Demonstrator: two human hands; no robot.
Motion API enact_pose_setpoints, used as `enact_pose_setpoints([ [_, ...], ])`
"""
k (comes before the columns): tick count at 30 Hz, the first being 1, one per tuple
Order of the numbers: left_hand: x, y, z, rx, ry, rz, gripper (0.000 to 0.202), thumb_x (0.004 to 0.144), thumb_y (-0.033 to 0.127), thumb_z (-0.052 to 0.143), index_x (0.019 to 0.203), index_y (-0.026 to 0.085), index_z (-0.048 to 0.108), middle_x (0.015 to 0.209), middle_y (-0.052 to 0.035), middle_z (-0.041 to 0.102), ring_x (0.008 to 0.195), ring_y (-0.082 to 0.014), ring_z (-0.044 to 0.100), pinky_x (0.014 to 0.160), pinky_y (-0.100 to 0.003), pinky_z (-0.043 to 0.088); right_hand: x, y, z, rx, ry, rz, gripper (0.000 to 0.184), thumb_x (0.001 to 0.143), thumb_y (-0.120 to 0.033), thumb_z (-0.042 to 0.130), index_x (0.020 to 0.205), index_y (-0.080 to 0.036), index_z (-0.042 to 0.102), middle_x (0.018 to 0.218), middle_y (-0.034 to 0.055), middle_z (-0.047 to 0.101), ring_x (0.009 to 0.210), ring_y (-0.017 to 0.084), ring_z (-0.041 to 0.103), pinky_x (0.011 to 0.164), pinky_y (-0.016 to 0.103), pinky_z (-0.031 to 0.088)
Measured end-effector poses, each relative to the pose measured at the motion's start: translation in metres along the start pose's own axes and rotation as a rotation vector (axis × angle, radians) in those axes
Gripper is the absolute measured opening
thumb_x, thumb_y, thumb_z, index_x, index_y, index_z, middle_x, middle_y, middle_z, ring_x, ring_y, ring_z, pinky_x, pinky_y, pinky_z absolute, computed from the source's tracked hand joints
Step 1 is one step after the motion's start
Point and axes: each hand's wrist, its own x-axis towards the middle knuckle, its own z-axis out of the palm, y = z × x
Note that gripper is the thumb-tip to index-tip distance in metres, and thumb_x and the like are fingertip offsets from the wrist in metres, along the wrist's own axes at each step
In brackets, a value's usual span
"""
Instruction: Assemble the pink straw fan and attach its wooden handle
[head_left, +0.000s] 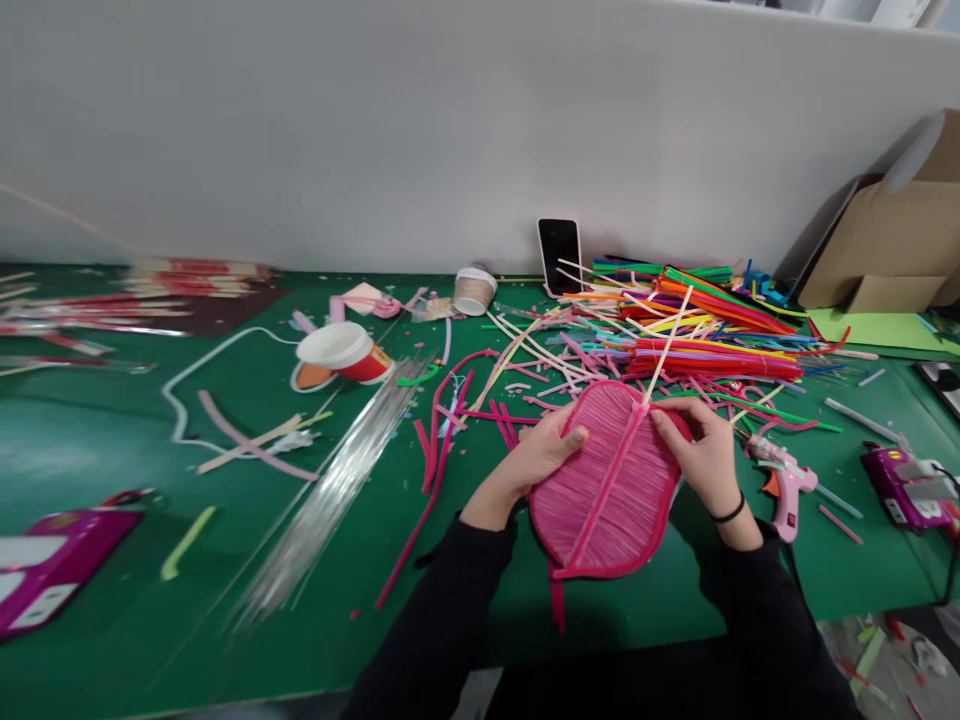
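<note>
A large pink leaf shape (600, 490) with a darker pink pipe-cleaner rim and midrib is held up over the table's front edge. From its top end a pale cream stem (670, 345) sticks out toward the back. My left hand (546, 455) grips the leaf's left edge, thumb on the face and fingers behind. My right hand (697, 445) pinches the leaf at the upper right, close to where the stem joins the midrib. A pink strip (557, 605) hangs below the leaf's lower tip.
Colourful pipe cleaners (712, 350) lie heaped behind the leaf. A pink glue gun (787, 485) rests to the right. Leftward are a bundle of thin wires (337, 480), a tipped paper cup (352, 355) and a purple device (67, 560). A phone (560, 255) leans on the wall.
</note>
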Motion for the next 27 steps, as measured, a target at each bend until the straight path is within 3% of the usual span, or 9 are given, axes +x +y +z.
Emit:
enact_pose_setpoints([
  [10, 0.0032, -0.0029, 0.0032, -0.051, -0.033, 0.030, 0.088, 0.071, 0.077, 0.062, 0.132, 0.015, 0.059, 0.124, -0.0178, 0.069, 0.113, -0.0355, 0.065, 0.097, -0.042, 0.050, 0.0009, 0.0010, 0.0021, 0.134, -0.032, 0.120, 0.024, 0.078, -0.044, 0.071, 0.083, -0.020, 0.069, 0.082, 0.0048, 0.074, 0.074, 0.019, 0.067, 0.069, 0.030, 0.053],
  [14, 0.0025, -0.0033, 0.0011, -0.040, -0.036, 0.035, 0.089, 0.068, 0.078, 0.063, 0.132, 0.016, 0.060, 0.121, -0.0164, 0.070, 0.116, -0.0358, 0.063, 0.101, -0.044, 0.047, 0.0031, 0.0024, 0.0022, 0.205, -0.108, 0.204, 0.032, 0.078, -0.051, 0.070, 0.086, -0.020, 0.072, 0.085, 0.0049, 0.075, 0.076, 0.019, 0.067, 0.070, 0.029, 0.052],
  [21, 0.0037, -0.0027, 0.0013, -0.024, -0.049, 0.046, 0.090, 0.067, 0.077, 0.067, 0.131, 0.014, 0.060, 0.120, -0.0159, 0.070, 0.110, -0.0347, 0.065, 0.097, -0.043, 0.050, 0.0034, 0.0049, 0.0010, 0.123, -0.118, 0.162, 0.038, 0.081, -0.056, 0.066, 0.074, -0.019, 0.069, 0.071, 0.0018, 0.068, 0.067, 0.016, 0.059, 0.064, 0.027, 0.046],
  [23, 0.0048, -0.0038, 0.0007, -0.051, -0.068, 0.030, 0.089, 0.065, 0.073, 0.072, 0.131, 0.015, 0.060, 0.119, -0.0155, 0.071, 0.108, -0.0344, 0.067, 0.094, -0.043, 0.052, 0.0026, 0.0051, 0.0001, 0.169, -0.132, 0.206, 0.040, 0.080, -0.059, 0.066, 0.080, -0.019, 0.071, 0.077, 0.0033, 0.071, 0.072, 0.018, 0.063, 0.068, 0.028, 0.049],
  [27, 0.0068, -0.0047, -0.0013, -0.174, 0.030, 0.095, 0.090, 0.062, 0.071, 0.076, 0.131, 0.016, 0.060, 0.122, -0.0157, 0.070, 0.112, -0.0347, 0.065, 0.097, -0.042, 0.051, 0.0007, 0.0034, -0.0041, 0.455, -0.289, 0.239, 0.062, 0.076, -0.069, 0.065, 0.117, -0.024, 0.067, 0.121, 0.0090, 0.070, 0.109, 0.026, 0.066, 0.090, 0.037, 0.054],
])
